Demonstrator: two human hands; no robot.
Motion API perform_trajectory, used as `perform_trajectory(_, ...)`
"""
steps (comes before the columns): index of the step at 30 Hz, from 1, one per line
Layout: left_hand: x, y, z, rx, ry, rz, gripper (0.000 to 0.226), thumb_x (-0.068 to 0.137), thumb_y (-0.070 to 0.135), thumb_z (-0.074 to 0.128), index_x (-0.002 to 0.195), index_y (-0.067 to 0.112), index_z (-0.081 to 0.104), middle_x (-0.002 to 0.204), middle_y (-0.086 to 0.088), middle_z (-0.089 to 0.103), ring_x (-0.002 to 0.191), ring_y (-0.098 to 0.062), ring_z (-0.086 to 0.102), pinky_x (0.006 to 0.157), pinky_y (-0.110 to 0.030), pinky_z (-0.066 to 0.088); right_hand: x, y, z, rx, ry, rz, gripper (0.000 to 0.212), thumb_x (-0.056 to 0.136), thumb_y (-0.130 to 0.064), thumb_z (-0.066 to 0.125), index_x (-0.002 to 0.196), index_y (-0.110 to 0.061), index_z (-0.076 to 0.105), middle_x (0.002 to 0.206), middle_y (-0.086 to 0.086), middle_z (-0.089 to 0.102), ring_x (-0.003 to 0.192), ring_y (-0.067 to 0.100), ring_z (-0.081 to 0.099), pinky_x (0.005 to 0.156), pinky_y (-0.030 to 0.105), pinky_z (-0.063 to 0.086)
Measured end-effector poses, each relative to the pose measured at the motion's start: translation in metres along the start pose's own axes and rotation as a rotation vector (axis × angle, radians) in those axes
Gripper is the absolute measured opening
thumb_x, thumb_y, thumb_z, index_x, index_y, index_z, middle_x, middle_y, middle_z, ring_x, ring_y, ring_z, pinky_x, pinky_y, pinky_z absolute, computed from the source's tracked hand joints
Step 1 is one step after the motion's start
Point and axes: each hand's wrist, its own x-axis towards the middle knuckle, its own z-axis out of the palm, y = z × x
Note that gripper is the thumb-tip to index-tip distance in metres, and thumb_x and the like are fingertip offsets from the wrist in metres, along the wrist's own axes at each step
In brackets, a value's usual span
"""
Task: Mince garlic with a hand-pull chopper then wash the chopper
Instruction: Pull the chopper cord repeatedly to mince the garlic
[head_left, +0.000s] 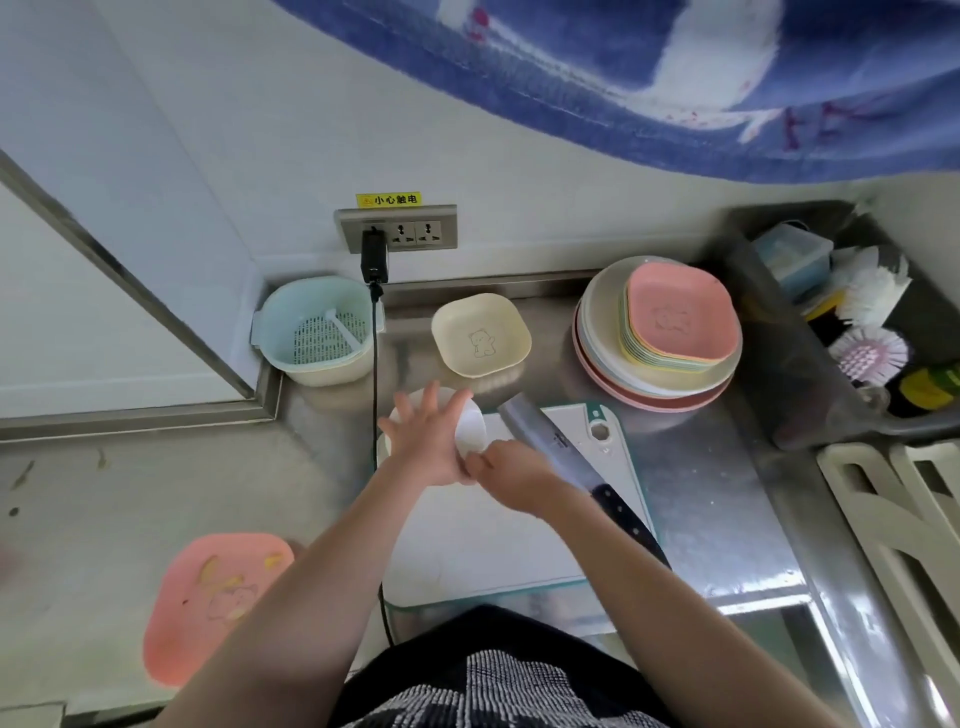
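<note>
The white hand-pull chopper (390, 422) stands at the far left corner of the white cutting board (493, 545), mostly hidden under my hands. My left hand (423, 441) presses flat on its lid with fingers spread and straight. My right hand (511, 478) is just right of it and pinches the near end of a white oval piece, apparently the pull handle (471, 428), at the lid's right edge. No garlic is visible; the chopper's inside is hidden.
A cleaver (545, 447) lies diagonally on the board beside my right hand. A cream bowl (480, 335), a blue strainer basket (317, 330) and stacked plates (660, 338) stand behind. A black cable (375, 374) hangs at the left. A pink plate (213, 597) lies near left. The sink (769, 338) holds brushes.
</note>
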Motion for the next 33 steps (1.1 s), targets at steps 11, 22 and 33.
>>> perform_trajectory(11,0.0,-0.001,0.0,0.07,-0.01,0.031,0.111,0.05,0.044,0.078,0.14,0.044,0.012,0.151,0.0,0.002,0.134,-0.045,0.008,0.101,-0.061,0.027,-0.004,0.062,-0.024,-0.111,0.153,0.31,0.045,0.098,-0.04,0.031,0.112,-0.008,0.059,0.113,0.013,0.064,0.104,0.032,0.059,0.087,0.034,0.044)
perform_trajectory(22,0.002,-0.003,0.003,-0.027,-0.006,-0.01,0.111,0.051,0.045,0.077,0.14,0.046,0.012,0.151,0.002,0.004,0.134,-0.043,0.008,0.101,-0.058,0.028,-0.017,0.086,-0.018,-0.157,0.127,0.391,0.039,0.094,-0.032,0.038,0.114,-0.008,0.061,0.119,0.015,0.062,0.109,0.032,0.058,0.084,0.033,0.044)
perform_trajectory(33,-0.004,0.004,0.006,0.007,0.05,0.041,0.107,0.053,0.048,0.076,0.141,0.045,0.014,0.151,0.002,0.003,0.134,-0.044,0.008,0.101,-0.059,0.028,-0.002,0.012,0.001,-0.002,0.075,-0.03,0.046,0.099,-0.038,0.032,0.06,-0.015,0.041,0.066,0.005,0.048,0.072,0.027,0.049,0.062,0.033,0.034)
